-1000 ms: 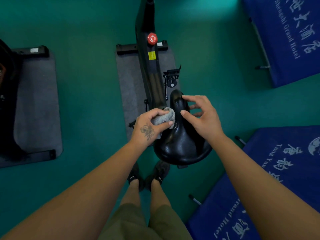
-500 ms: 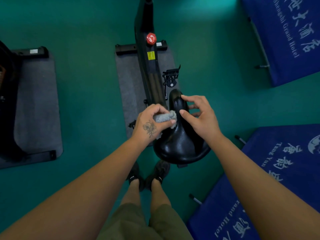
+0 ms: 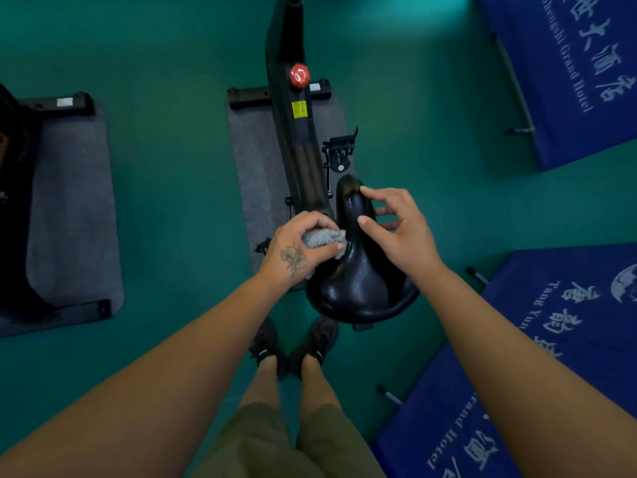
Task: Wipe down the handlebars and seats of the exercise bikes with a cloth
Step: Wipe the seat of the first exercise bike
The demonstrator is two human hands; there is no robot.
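Right now I am looking straight down over a black exercise bike (image 3: 299,146) that is standing on a grey floor mat (image 3: 256,174) on the green floor (image 3: 172,167). My left hand (image 3: 296,248) is gripping a small grey cloth (image 3: 322,239), fingers and thumb curled round it, and is pressing it against the left side of the glossy black bike seat (image 3: 358,270), near where the narrow nose is widening into the rear. My right hand (image 3: 401,232) is hovering over the right side of the seat's nose with its fingers loosely spread and half bent; the index fingertip is lying at the tip of the nose, and I cannot tell whether the other fingers are touching it. A red knob (image 3: 299,75) and a yellow label (image 3: 299,109) are sitting on the frame ahead, with a black pedal (image 3: 339,150) just beyond the seat. Blue printed banners (image 3: 565,74) are lying to the right, and a second mat (image 3: 72,208) is lying off to the left.
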